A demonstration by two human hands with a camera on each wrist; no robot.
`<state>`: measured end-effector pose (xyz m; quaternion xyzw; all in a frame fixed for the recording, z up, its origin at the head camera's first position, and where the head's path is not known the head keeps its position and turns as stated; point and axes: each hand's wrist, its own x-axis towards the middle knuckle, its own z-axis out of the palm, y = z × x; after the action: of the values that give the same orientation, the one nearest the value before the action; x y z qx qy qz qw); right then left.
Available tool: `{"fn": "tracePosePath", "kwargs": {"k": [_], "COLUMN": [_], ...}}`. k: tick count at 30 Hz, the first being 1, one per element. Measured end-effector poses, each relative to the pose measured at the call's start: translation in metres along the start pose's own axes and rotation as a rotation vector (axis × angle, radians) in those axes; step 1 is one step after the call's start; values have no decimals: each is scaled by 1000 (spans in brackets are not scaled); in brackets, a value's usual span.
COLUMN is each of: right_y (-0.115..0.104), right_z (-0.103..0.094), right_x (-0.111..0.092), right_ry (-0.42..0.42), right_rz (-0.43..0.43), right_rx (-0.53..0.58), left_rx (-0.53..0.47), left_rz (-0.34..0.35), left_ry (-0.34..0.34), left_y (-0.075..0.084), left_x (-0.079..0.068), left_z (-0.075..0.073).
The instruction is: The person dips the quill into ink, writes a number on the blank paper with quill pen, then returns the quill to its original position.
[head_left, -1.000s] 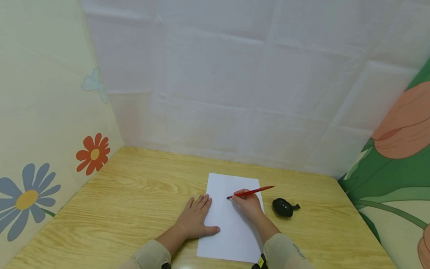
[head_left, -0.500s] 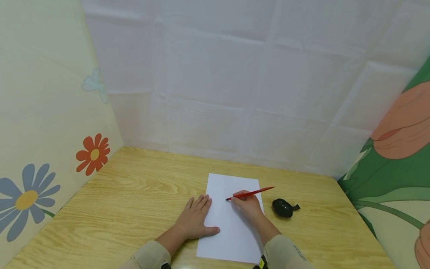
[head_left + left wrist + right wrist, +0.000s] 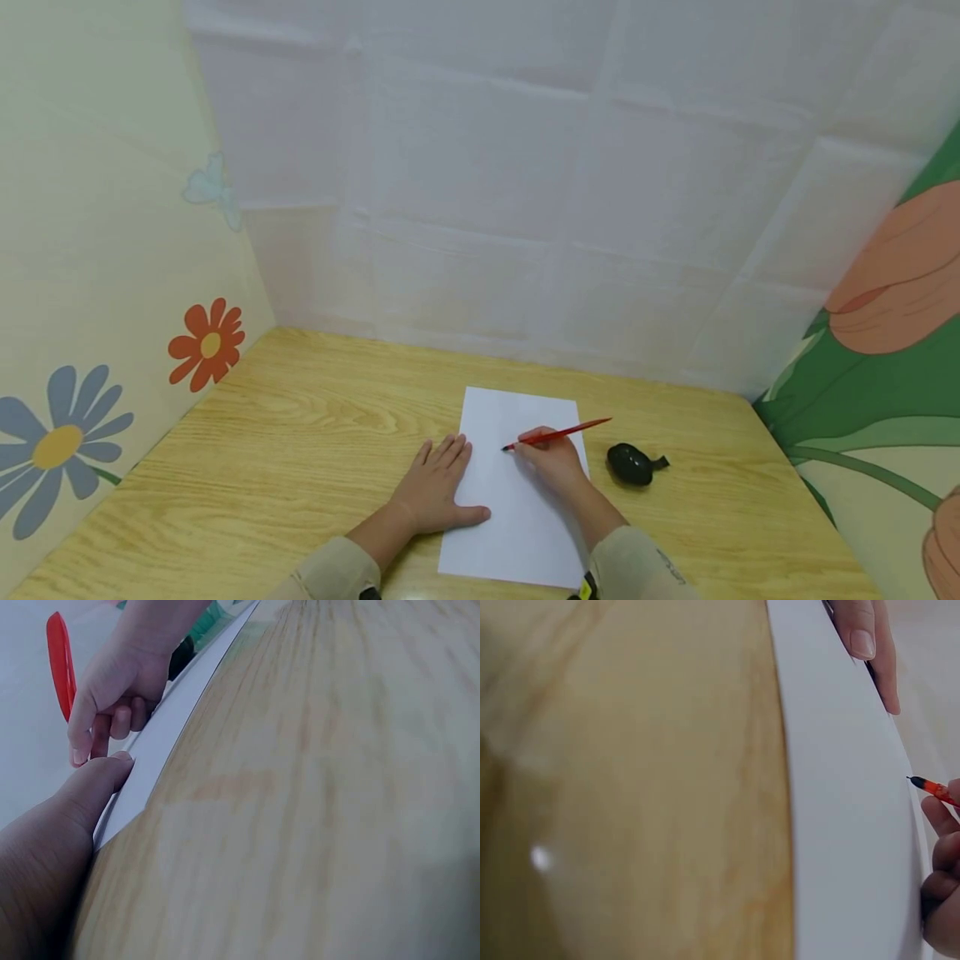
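A sheet of white paper [image 3: 517, 525] lies upright on the wooden table. Spread flat over its left edge is my left hand [image 3: 435, 492], the thumb stretched across the sheet. My right hand [image 3: 555, 463] rests on the right half of the paper and pinches a slim red pen [image 3: 577, 427] near its dark tip. The pen slants up to the right, its tip right at the paper's upper middle. In the right wrist view, the pen [image 3: 934, 789] shows a black cone and a fine point. The left wrist view shows the left thumb [image 3: 94, 784] close to the right hand [image 3: 120, 686].
Right of the paper lies a glossy black oval object [image 3: 630, 464] with a short flat tail. The wooden table [image 3: 300, 417] meets a white cloth backdrop [image 3: 480, 208] behind, with flower-printed panels on the left and right sides.
The pen's tip has slid slightly down and left across the paper, the right hand moving a little with it. The left hand and paper stay in place.
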<state>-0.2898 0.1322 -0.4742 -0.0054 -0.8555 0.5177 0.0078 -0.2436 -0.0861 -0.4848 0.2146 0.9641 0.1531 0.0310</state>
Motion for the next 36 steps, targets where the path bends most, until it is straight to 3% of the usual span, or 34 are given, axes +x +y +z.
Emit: {"fn": "tracePosePath", "kwargs": {"k": [12,36], "right_y": [2,0], "right_z": [0,-4], "right_x": [-2,-6], "right_ry": [-11,-74], "right_rz": [-27,42], "right_rx": [7,-4], "left_rx": [11,3], "left_rz": [4,-6], "left_ry": [2,-2], "left_y": [-1,2], "left_x": [0,0], "left_z": [1,-2]}}
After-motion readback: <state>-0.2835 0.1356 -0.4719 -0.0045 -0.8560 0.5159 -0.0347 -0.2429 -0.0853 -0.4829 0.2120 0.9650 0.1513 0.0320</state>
